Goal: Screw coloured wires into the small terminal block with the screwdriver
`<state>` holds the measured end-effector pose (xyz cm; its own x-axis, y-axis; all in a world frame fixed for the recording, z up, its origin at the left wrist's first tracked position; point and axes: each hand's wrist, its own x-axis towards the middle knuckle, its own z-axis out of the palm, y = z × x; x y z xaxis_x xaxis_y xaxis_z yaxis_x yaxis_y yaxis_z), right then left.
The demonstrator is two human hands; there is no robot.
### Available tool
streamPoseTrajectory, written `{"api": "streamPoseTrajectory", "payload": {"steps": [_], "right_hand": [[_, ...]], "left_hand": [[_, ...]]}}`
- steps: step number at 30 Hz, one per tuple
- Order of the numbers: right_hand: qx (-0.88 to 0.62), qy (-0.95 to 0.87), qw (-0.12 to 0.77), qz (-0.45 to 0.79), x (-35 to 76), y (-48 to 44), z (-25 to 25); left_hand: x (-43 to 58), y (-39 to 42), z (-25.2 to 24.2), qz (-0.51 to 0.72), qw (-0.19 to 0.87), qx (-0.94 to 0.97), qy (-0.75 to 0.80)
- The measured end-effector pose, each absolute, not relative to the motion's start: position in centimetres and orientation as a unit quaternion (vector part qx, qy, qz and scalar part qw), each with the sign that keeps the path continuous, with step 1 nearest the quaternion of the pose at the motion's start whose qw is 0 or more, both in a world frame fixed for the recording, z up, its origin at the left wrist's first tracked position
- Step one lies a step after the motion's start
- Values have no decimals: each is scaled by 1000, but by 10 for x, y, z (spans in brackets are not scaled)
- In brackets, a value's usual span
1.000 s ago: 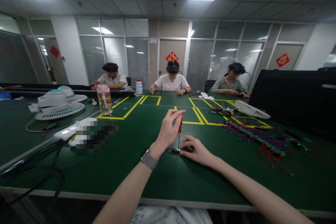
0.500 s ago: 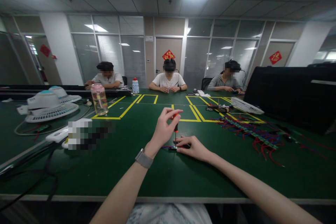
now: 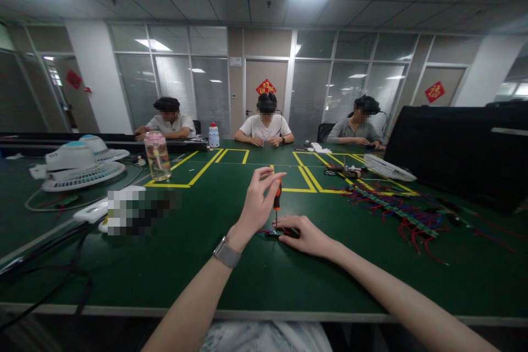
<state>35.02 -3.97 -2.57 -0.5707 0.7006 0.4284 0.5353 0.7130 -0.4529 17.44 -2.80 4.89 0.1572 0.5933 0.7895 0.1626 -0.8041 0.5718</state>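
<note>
An orange-and-black screwdriver (image 3: 278, 200) stands upright, its shaft pointing down at a small circuit board (image 3: 273, 233) on the green table. Thumb and fingers of my left hand (image 3: 260, 192) are closed around the top of its handle. My right hand (image 3: 304, 235) rests low on the table, its thumb and fingers gripping the board from the right side. Thin red and blue wires come out of the board's left end. Fingers partly cover the board, and whether the screwdriver tip sits in a screw is too small to tell.
Bundled boards with red and blue wires (image 3: 396, 212) lie right, near a black monitor (image 3: 449, 157). White fans (image 3: 82, 170), a pink-lidded bottle (image 3: 157, 159) and black cables (image 3: 53, 256) are left. Yellow tape (image 3: 169, 185) marks the table. Three people sit opposite.
More of the screwdriver's handle shows now as the fingers of my left hand have shifted on it. My right hand has barely moved, still at the board.
</note>
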Motion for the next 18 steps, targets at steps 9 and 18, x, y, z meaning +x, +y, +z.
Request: {"api": "streamPoseTrajectory", "payload": {"steps": [9,18], "right_hand": [[-348,-886,284,119,351,-40,-28],[-343,-892,268,125,350,-42,-22]], "left_hand": [[176,-29,49,591,229,722,277],[176,-29,51,557,383,705,214]]}}
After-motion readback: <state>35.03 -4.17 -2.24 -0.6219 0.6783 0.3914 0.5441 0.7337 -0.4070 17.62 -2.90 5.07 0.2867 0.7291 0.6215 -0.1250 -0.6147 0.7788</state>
